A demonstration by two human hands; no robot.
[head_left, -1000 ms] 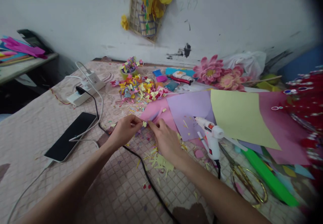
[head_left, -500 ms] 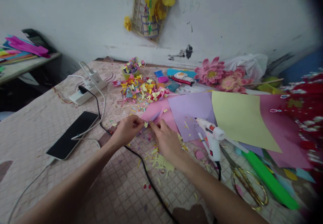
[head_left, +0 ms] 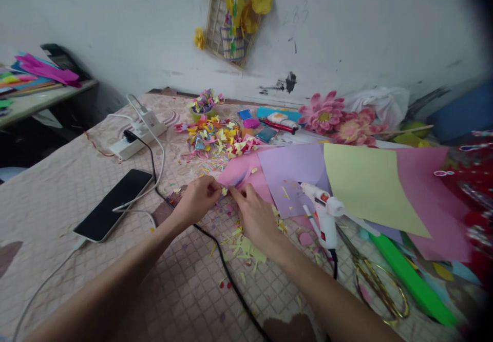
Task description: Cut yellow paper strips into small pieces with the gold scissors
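Between my fingertips is a small pale yellow paper cutout [head_left: 224, 191], shaped like a butterfly. My left hand [head_left: 200, 198] pinches it from the left side, fingers curled. My right hand [head_left: 254, 209] comes in from the right, its thumb and forefinger pressed together at the cutout's other side. Just beyond the hands lies a pink paper sheet [head_left: 234, 170] with purple strips on it. Yellow paper scraps [head_left: 248, 249] are strewn beside and below my right hand. A heap of colourful paper cutouts [head_left: 215, 134] lies farther back.
A white glue gun [head_left: 325, 219], gold-handled scissors [head_left: 379, 285] and a green cutter [head_left: 416, 275] lie at right. A black cord [head_left: 219, 249] runs under my left wrist. At left are a phone [head_left: 115, 203] and a power strip [head_left: 138, 136]. A cup of cutouts [head_left: 202, 110] stands behind.
The view has shifted slightly, so the scene sits a little farther right and lower. Both hands stay in place around the small cutout.
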